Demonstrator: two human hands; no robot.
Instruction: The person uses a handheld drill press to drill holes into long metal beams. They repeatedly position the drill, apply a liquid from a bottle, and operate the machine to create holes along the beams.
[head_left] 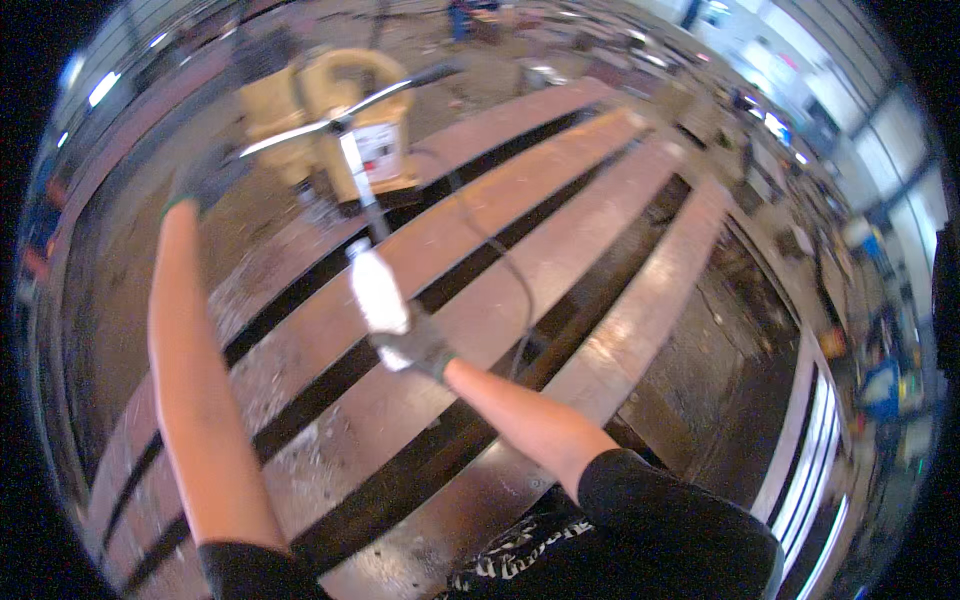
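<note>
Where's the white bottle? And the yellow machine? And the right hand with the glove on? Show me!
White bottle (377,288): head view, middle of its side.
Yellow machine (332,164): head view, its yellow body.
Right hand (420,346): head view, its gloved middle.

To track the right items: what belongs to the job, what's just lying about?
Likely in use: white bottle in right grip; yellow machine, left grip near its T-bar; metal beams.
Seemingly lying about: pale bars, blurred blue object at right.

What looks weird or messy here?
Right of the white narrow-necked bottle in the gray-gloved right hand, a thin dark cable loops slackly across flat brown metal beams and their gaps, looking untidy. Nothing looks clearly spilled or broken; blur hides detail.
</note>
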